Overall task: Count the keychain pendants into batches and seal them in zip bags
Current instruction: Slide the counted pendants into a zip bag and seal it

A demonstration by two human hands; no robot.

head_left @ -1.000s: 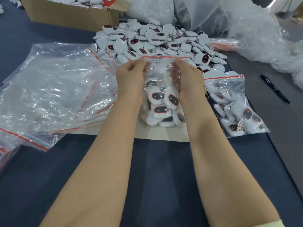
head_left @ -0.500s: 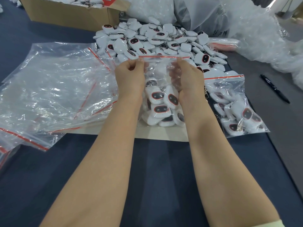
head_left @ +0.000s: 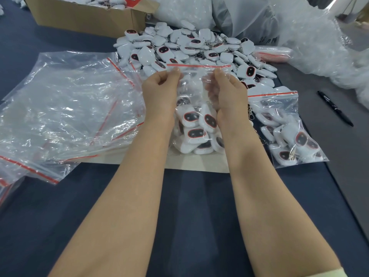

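Left hand (head_left: 159, 90) and right hand (head_left: 227, 90) pinched the mouth of a filled zip bag (head_left: 196, 80) between them (seal unconfirmed), one finished bag (head_left: 285, 124) lay alongside, and a large pendant pile (head_left: 191, 47) beyond lay unbatched.

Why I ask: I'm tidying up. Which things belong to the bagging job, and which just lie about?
Job: held bag, pinched by left hand and right hand; loose pendants; filled bag; empty bags.
Lying about: pen, bubble wrap.

A black pen (head_left: 335, 108) lies at the right, a cardboard box (head_left: 89, 21) far left, bubble wrap (head_left: 319, 47) beyond.
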